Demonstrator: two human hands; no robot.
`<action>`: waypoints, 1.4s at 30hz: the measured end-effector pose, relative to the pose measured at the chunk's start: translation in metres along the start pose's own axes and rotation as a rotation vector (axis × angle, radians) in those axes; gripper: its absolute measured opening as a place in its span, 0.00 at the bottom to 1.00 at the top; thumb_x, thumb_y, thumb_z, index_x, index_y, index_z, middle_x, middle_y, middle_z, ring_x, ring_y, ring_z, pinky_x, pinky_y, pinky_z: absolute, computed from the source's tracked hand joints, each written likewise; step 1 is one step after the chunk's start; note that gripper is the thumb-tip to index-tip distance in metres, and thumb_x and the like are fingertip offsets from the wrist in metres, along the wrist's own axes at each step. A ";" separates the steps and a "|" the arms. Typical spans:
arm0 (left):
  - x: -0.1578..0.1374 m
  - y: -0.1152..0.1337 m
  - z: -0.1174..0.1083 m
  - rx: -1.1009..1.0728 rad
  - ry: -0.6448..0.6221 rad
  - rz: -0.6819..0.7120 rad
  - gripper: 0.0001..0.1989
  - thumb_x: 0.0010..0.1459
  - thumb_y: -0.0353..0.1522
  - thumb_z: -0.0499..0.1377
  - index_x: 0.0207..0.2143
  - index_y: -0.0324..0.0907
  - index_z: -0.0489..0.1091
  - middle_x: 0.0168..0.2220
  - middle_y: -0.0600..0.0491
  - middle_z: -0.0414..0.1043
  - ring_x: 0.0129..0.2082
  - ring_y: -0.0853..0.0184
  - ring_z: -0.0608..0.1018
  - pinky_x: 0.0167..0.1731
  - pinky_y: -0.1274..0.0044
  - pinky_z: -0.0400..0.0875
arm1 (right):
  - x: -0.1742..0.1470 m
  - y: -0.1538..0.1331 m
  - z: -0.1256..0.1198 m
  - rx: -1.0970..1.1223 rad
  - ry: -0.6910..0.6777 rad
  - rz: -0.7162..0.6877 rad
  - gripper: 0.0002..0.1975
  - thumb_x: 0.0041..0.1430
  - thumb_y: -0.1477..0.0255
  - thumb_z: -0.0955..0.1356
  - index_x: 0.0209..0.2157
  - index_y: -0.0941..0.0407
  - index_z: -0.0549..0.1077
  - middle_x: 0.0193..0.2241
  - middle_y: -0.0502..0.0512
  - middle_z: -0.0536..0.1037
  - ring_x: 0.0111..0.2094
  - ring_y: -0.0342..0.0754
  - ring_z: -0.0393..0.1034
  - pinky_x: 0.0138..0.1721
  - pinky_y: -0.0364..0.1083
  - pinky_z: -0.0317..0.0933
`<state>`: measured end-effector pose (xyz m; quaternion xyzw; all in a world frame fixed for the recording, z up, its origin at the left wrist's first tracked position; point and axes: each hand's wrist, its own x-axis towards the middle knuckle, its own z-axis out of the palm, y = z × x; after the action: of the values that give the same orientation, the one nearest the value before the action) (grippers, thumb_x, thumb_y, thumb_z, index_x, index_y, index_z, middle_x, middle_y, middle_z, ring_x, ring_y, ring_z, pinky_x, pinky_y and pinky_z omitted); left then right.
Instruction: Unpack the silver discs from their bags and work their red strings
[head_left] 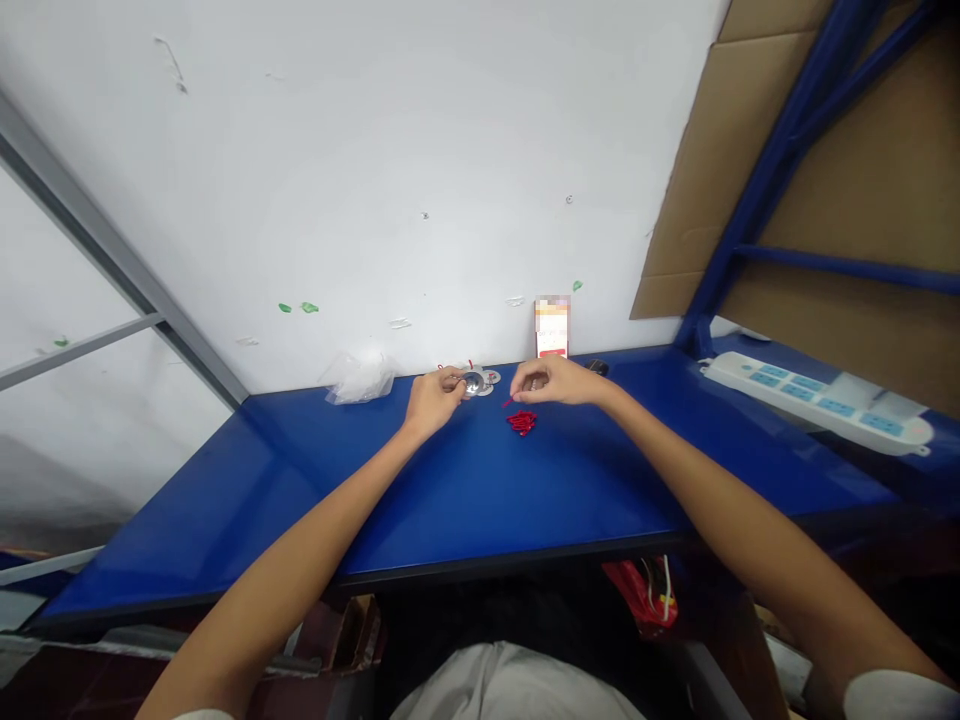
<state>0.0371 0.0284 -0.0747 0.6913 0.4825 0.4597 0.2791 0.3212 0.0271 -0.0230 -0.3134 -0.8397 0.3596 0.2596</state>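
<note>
My left hand (436, 398) is closed at the fingertips on the edge of a small, shiny silver round piece (474, 383). Around that piece lie other pale, rounded flat pieces (491, 377) with red bits on them; their kind is too small to make out. A little to the right, my right hand (551, 382) pinches a short red string (508, 402), its end sticking out below the fingertips. Just under it, a small pile of red strings (522, 423) rests on the blue table (465, 500).
A crumpled clear plastic bag (361, 378) lies at the back left. Against the wall leans a phone (553, 328), with a small dark object (597, 367) beside it. A white power strip (817, 400) is on the right, by a blue metal frame (780, 160).
</note>
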 end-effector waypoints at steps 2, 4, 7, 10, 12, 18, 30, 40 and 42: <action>0.000 -0.002 0.001 -0.018 -0.006 -0.005 0.11 0.60 0.35 0.65 0.45 0.44 0.81 0.35 0.50 0.85 0.33 0.56 0.87 0.38 0.69 0.82 | -0.002 0.007 -0.007 0.014 -0.125 0.060 0.14 0.56 0.59 0.77 0.38 0.54 0.85 0.34 0.54 0.85 0.35 0.49 0.77 0.39 0.47 0.68; -0.001 -0.001 0.002 -0.018 -0.008 0.003 0.11 0.61 0.35 0.66 0.45 0.43 0.81 0.35 0.49 0.85 0.33 0.56 0.87 0.39 0.68 0.82 | -0.003 0.014 -0.011 -0.015 -0.199 0.079 0.14 0.54 0.59 0.78 0.38 0.53 0.86 0.33 0.53 0.85 0.34 0.49 0.76 0.37 0.46 0.66; -0.004 0.005 0.005 -0.006 -0.021 0.030 0.11 0.62 0.35 0.64 0.45 0.43 0.81 0.36 0.49 0.85 0.34 0.56 0.88 0.40 0.67 0.83 | -0.004 0.018 -0.015 -0.095 -0.198 0.073 0.14 0.54 0.59 0.78 0.39 0.52 0.86 0.33 0.52 0.84 0.33 0.47 0.74 0.35 0.45 0.64; -0.006 0.009 0.007 -0.027 -0.038 0.030 0.11 0.63 0.36 0.64 0.45 0.43 0.81 0.35 0.50 0.85 0.34 0.56 0.88 0.39 0.66 0.84 | -0.003 0.016 -0.014 -0.098 -0.094 0.063 0.15 0.59 0.57 0.76 0.42 0.52 0.85 0.35 0.53 0.84 0.35 0.48 0.74 0.38 0.46 0.66; -0.007 0.011 0.009 -0.076 -0.046 -0.005 0.13 0.62 0.37 0.66 0.47 0.42 0.80 0.37 0.48 0.86 0.34 0.55 0.88 0.38 0.65 0.85 | -0.001 0.013 -0.009 -0.094 0.013 0.059 0.17 0.59 0.56 0.76 0.44 0.53 0.84 0.36 0.54 0.83 0.37 0.49 0.75 0.40 0.47 0.67; -0.012 0.020 0.017 -0.340 -0.138 -0.112 0.23 0.59 0.44 0.71 0.50 0.37 0.78 0.39 0.43 0.85 0.38 0.52 0.88 0.42 0.60 0.86 | 0.007 0.004 0.019 -0.076 0.182 0.053 0.16 0.64 0.57 0.73 0.42 0.56 0.81 0.31 0.54 0.83 0.32 0.48 0.76 0.36 0.46 0.67; 0.002 0.004 -0.007 0.156 -0.046 0.114 0.13 0.69 0.40 0.60 0.49 0.44 0.79 0.44 0.46 0.84 0.45 0.54 0.84 0.53 0.63 0.76 | 0.004 0.036 -0.024 -0.300 0.353 0.406 0.09 0.59 0.68 0.69 0.28 0.57 0.77 0.24 0.53 0.79 0.26 0.47 0.71 0.30 0.45 0.58; 0.030 -0.046 -0.054 0.634 0.027 0.222 0.14 0.69 0.34 0.56 0.49 0.42 0.79 0.50 0.41 0.77 0.53 0.50 0.75 0.59 0.60 0.68 | 0.000 0.057 -0.028 -0.511 0.151 0.511 0.15 0.62 0.61 0.70 0.26 0.56 0.78 0.25 0.55 0.80 0.27 0.49 0.71 0.29 0.46 0.53; 0.032 -0.050 -0.056 0.647 0.017 0.216 0.14 0.69 0.35 0.55 0.49 0.42 0.79 0.50 0.41 0.77 0.53 0.50 0.75 0.58 0.60 0.68 | 0.000 0.057 -0.029 -0.542 0.176 0.494 0.18 0.64 0.59 0.68 0.25 0.55 0.76 0.25 0.54 0.79 0.27 0.48 0.70 0.29 0.46 0.51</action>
<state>-0.0306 0.0736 -0.0806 0.7872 0.5298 0.3154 -0.0090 0.3599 0.0708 -0.0487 -0.5936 -0.7779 0.1479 0.1440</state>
